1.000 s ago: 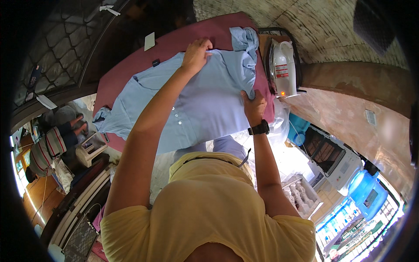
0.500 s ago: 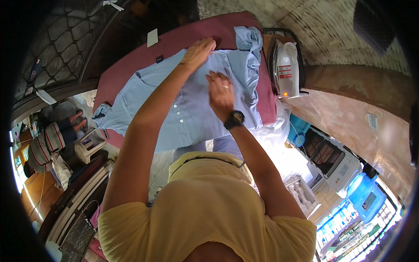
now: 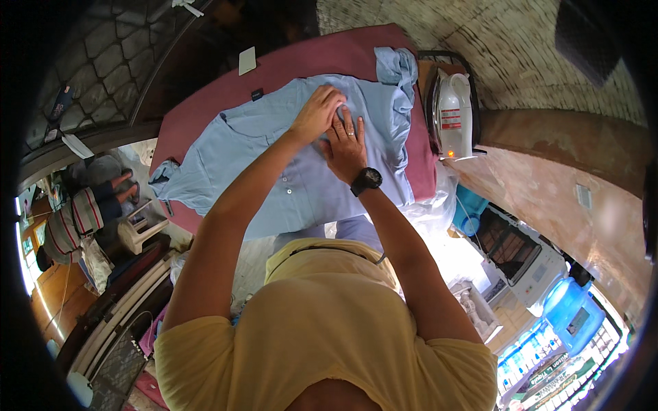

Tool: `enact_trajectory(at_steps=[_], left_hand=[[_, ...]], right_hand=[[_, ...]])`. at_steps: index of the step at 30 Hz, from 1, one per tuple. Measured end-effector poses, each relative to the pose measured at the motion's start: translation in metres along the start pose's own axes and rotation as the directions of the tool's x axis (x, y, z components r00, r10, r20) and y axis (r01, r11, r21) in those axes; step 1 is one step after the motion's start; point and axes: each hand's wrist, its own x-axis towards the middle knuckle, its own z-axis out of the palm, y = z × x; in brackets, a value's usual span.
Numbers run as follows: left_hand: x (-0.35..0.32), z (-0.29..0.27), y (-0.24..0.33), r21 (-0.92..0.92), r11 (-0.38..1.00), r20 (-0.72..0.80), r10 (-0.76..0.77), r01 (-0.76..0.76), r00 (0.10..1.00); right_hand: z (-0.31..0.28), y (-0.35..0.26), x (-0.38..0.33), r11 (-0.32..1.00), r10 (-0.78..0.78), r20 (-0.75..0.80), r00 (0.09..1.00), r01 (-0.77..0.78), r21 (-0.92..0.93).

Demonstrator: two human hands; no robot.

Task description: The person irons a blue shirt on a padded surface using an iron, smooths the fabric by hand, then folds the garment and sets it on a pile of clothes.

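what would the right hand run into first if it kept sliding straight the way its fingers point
The right hand lies flat on the light blue shirt, fingers pointing up the board. Almost at once it would meet the left hand, which rests just ahead; whether they already touch is unclear.

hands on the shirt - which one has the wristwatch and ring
The right hand: a black wristwatch on its wrist, a ring on one finger, lying flat on the light blue shirt. The left hand, just beside it, is bare.

yellow short-sleeved shirt, black wristwatch
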Motion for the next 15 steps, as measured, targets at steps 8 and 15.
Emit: enact_trajectory(at_steps=[8,15], left_hand=[[-0.006,-0.015,0.023,0.38,0.917,0.193,0.046,-0.118,0.98],[-0.009,-0.016,0.02,0.335,0.941,0.16,-0.009,-0.045,0.987]], right_hand=[[-0.014,0.016,-0.062,0.949,-0.058,-0.066,0.996,0.075,0.305],[-0.141,0.173,0.0,0.798,0.383,-0.455,0.804,-0.536,-0.275]])
